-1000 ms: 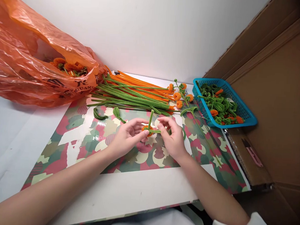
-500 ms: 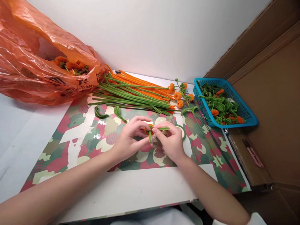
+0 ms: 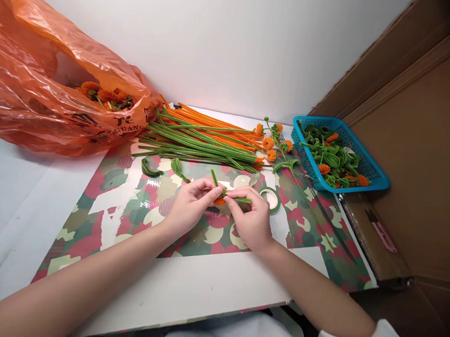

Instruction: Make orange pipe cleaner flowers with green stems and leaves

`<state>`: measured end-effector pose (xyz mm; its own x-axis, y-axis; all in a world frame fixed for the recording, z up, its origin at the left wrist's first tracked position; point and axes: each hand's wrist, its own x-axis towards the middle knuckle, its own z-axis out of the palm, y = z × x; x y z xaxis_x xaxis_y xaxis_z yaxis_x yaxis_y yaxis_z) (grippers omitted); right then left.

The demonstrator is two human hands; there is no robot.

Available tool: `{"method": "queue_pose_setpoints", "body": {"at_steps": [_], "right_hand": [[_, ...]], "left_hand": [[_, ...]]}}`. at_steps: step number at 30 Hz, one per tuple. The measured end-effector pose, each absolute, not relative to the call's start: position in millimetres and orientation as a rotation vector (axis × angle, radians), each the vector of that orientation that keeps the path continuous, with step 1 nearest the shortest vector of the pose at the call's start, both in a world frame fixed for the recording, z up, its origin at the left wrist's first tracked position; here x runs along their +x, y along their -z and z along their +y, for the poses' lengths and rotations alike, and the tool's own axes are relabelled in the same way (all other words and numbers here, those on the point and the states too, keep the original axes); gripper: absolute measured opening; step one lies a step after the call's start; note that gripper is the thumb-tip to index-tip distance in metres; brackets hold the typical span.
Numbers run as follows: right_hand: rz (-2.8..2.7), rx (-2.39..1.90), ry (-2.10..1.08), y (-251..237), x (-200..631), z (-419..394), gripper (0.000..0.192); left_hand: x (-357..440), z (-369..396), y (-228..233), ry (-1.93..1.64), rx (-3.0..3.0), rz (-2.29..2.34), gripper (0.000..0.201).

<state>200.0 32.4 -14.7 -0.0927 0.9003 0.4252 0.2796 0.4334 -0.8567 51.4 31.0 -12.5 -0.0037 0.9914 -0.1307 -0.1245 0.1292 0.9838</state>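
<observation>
Between my two hands is a small orange pipe-cleaner flower (image 3: 219, 201) with green pipe-cleaner ends sticking out of it. My left hand (image 3: 193, 202) is closed, pinching the flower from the left by its green middle. From the right, my right hand (image 3: 251, 214) pinches it too, with one green end (image 3: 242, 199) lying along its fingers. Another green end (image 3: 214, 177) points up and away from me. Just beyond my right hand lies a roll of green tape (image 3: 278, 202). A looped green leaf (image 3: 176, 167) and a dark green curl (image 3: 147, 169) rest beyond my left hand.
Orange stems (image 3: 208, 122) and green stems (image 3: 199, 146) lie in a pile at the back. An orange plastic bag (image 3: 34, 105) stands left; a blue basket (image 3: 373, 182) of green and orange pieces stands right. A flower spray (image 3: 285, 163) and a pink cutter (image 3: 384, 237) lie rightward.
The flower has turned in my hands: a green end that pointed toward me now points away, and the orange part faces downward. My right hand has shifted, leaving the tape roll more visible.
</observation>
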Motion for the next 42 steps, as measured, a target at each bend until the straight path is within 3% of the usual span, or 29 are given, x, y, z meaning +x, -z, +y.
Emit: {"method": "queue_pose_setpoints", "body": {"at_steps": [6, 10, 13, 23, 35, 42], "right_hand": [[-1.684, -0.987, -0.652, 14, 201, 32, 0.011], [-1.663, -1.048, -0.793, 16, 203, 35, 0.005], [-1.689, -1.019, -0.866, 15, 205, 37, 0.013], [-1.728, -0.935, -0.766, 16, 205, 40, 0.013], [-1.886, -0.91, -0.336, 22, 206, 44, 0.012], [-1.813, -0.907, -0.624, 16, 209, 48, 0.007]], "left_hand": [[51, 30, 15, -1.207, 1.013, 1.109, 0.03], [49, 30, 16, -1.163, 1.046, 1.008, 0.029], [49, 30, 18, -1.162, 1.032, 0.931, 0.031], [50, 29, 27, -1.19, 1.053, 0.894, 0.027], [52, 32, 18, -1.142, 0.977, 0.909, 0.027], [51, 33, 19, -1.131, 0.919, 0.876, 0.028]]}}
